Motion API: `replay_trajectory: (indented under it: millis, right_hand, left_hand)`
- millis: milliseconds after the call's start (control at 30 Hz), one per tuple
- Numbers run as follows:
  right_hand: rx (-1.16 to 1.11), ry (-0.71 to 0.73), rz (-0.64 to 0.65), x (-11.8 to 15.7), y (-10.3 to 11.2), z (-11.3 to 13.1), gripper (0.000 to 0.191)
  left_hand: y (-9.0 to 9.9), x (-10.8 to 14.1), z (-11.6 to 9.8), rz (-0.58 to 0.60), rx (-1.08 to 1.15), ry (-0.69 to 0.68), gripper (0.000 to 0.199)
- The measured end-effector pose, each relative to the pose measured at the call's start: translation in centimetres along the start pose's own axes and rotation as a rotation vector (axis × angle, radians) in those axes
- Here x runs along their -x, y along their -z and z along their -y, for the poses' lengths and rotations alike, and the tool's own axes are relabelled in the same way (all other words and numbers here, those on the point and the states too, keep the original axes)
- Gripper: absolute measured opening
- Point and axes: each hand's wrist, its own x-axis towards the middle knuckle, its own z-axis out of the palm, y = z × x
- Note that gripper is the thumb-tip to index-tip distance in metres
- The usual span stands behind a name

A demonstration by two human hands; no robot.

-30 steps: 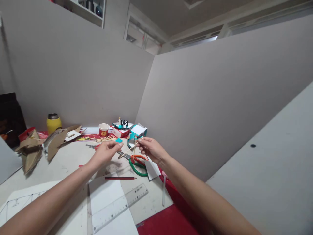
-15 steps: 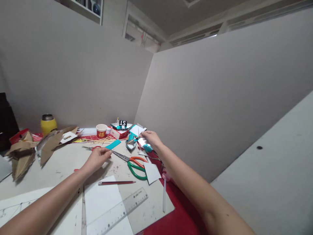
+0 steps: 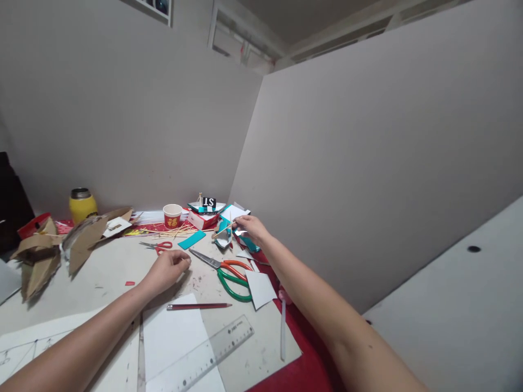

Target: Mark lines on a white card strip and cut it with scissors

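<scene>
My right hand [image 3: 250, 228] pinches a thin wooden stick [image 3: 223, 231] above a small teal and silver boat-like piece [image 3: 223, 239] at the back of the table. My left hand [image 3: 170, 268] hovers low over the board with thumb and fingers curled together; whatever they hold, if anything, is too small to make out. Large scissors [image 3: 223, 268] with orange and green handles lie just right of it. Beyond the left hand are small red-handled scissors [image 3: 163, 246] and a teal strip [image 3: 192, 240].
A pencil [image 3: 199, 306], clear ruler [image 3: 220, 348] and white paper [image 3: 171, 332] lie in front. Behind stand a paper cup [image 3: 172, 216], yellow bottle [image 3: 82, 207] and model boat [image 3: 206, 207]. Cardboard pieces [image 3: 87, 239] are at left, a grey partition [image 3: 368, 152] at right.
The view has shifted slightly. My left hand has drawn back a little from the teal strip and small scissors, which show more fully. My right hand still pinches the stick.
</scene>
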Motion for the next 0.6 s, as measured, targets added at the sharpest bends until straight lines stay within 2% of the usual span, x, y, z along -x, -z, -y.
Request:
replay_trajectory:
  millis: [233,333,467,600]
  right_hand:
    - [0.019,0.003,0.064,-0.1,0.0,0.3,0.03]
    - [0.02,0.004,0.092,-0.3,0.1,0.1,0.03]
    - [0.023,0.012,0.116,-0.8,0.2,-0.2,0.03]
    - [0.033,0.03,0.132,-1.3,0.3,-0.3,0.03]
  left_hand:
    - [0.0,0.3,-0.5,-0.009,-0.056,0.009,0.017]
    - [0.4,-0.7,-1.4,-0.005,-0.106,0.018,0.02]
    - [0.3,-4.4,-3.4,0.016,-0.205,0.015,0.023]
    - [-2.0,-9.5,-5.1,0.017,-0.31,0.003,0.027]
